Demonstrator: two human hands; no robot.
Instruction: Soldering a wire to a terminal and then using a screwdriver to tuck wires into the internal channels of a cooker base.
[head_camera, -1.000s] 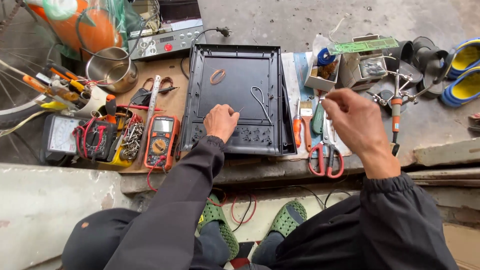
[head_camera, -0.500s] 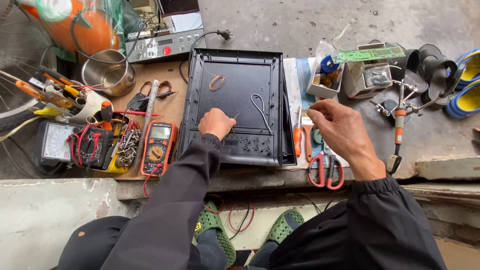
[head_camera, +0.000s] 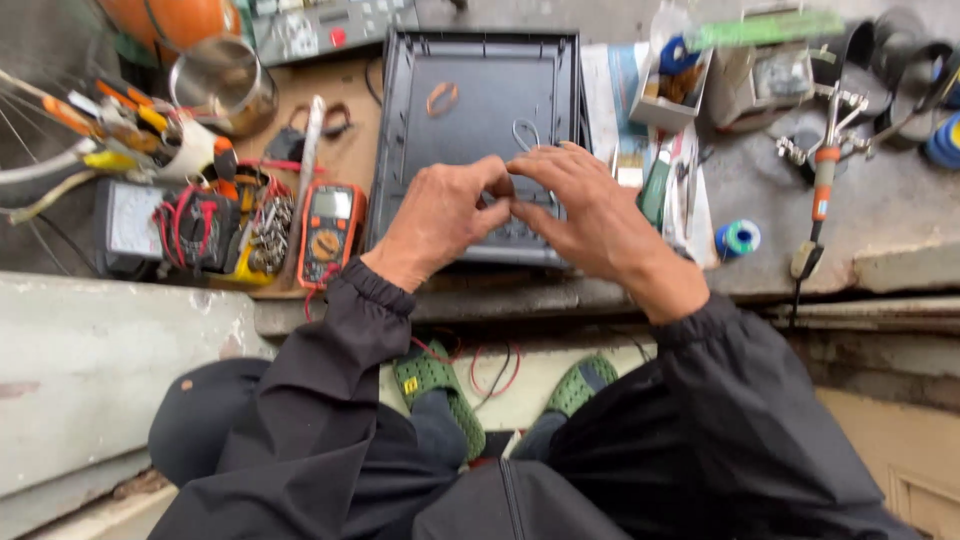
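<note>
A black plastic appliance shell (head_camera: 470, 100) lies open side up on the bench, with a rubber band (head_camera: 442, 98) and a looped grey wire (head_camera: 527, 135) inside it. My left hand (head_camera: 440, 215) and my right hand (head_camera: 590, 215) meet over the shell's near edge, fingertips touching close to the wire's lower end. What the fingertips pinch is too small to tell.
An orange multimeter (head_camera: 328, 230), a tangle of test leads (head_camera: 200, 225), a steel cup (head_camera: 225, 85) and a holder of screwdrivers (head_camera: 130, 125) sit left. A small parts box (head_camera: 675, 85), a solder spool (head_camera: 738, 238) and a soldering iron (head_camera: 822, 180) lie right. Green sandals (head_camera: 440, 385) show below.
My right hand left the scissors area and came left onto the shell. My left hand shifted right to meet it. The view has moved closer and lower.
</note>
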